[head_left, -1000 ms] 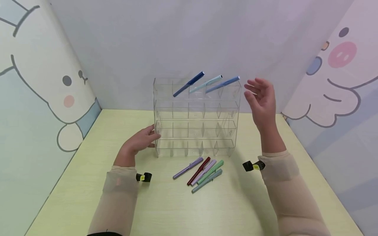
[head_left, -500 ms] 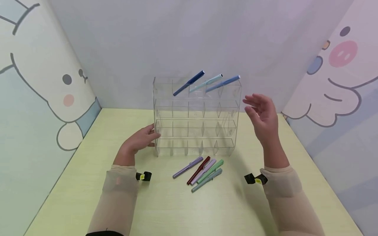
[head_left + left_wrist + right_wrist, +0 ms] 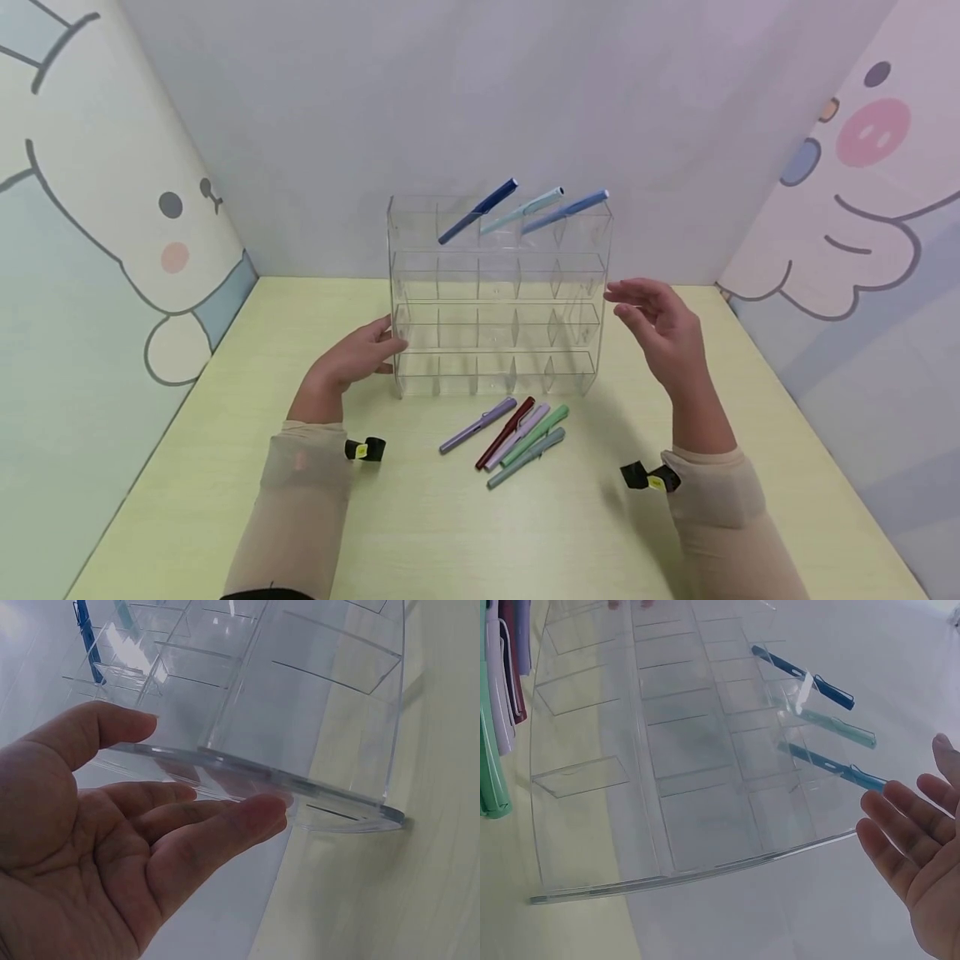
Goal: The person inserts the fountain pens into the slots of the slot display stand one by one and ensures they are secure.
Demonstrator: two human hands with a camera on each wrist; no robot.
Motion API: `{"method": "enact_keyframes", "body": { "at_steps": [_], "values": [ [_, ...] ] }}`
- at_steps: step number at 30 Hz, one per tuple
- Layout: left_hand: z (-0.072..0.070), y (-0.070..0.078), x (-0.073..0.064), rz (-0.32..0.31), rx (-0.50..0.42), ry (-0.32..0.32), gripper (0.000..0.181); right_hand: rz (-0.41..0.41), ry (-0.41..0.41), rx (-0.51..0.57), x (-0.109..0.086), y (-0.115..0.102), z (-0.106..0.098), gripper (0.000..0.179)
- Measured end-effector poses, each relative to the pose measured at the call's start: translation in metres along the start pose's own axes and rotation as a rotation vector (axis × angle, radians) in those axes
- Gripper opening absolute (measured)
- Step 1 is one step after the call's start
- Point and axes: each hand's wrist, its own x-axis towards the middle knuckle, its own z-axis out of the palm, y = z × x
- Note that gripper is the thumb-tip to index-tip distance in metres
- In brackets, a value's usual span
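A clear tiered rack (image 3: 495, 333) is found standing upright at the far middle of the pale table (image 3: 435, 533), divided into four rows of compartments. Its left side is touched by the left hand (image 3: 351, 360), whose fingers are extended along the outer face, with the thumb laid over the front edge; no curled grip is seen. The right hand (image 3: 666, 333) is held open just beside the rack's right side, fingers loosely bent and nothing grasped; whether contact is made cannot be told.

Three pens are held in the top row, all tilted to the right: a dark blue pen (image 3: 478, 212) in the second compartment from the left, a pale blue pen (image 3: 523, 210) in the third and a mid-blue pen (image 3: 566, 212) in the fourth.

On the near side of the rack, a purple pen (image 3: 477, 426) is laid at the left. To its right, a dark red pen (image 3: 504, 433), a lilac pen (image 3: 519, 437), a green pen (image 3: 536, 436) and a grey-green pen (image 3: 527, 459) are grouped closely.

Yellow labels are noted on the black wrist devices, at left (image 3: 362, 451) and right (image 3: 657, 482); their marking is too small to be read. Cartoon animals are printed on the left wall (image 3: 161, 250) and right wall (image 3: 832, 242).
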Motion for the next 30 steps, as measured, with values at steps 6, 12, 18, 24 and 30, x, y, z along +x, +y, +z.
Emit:
{"method": "enact_keyframes", "body": {
  "at_steps": [6,12,18,24,30],
  "values": [
    [0.000,0.000,0.000,0.000,0.013,0.002,0.069,0.007,-0.013,-0.005,-0.005,-0.002,-0.003,0.033],
    [0.001,0.000,0.000,0.011,0.009,-0.003,0.068,-0.013,-0.089,-0.131,-0.009,-0.005,-0.007,0.032],
    [0.002,0.001,0.000,0.019,0.003,-0.006,0.067,0.017,-0.214,-0.288,-0.013,-0.008,-0.012,0.030],
    [0.002,0.000,0.000,0.016,0.008,-0.008,0.068,0.124,-0.410,-0.361,-0.016,-0.011,-0.009,0.027],
    [0.001,-0.001,0.001,0.017,0.011,-0.003,0.068,0.186,-0.565,-0.360,-0.018,-0.013,-0.002,0.029]
  ]
}}
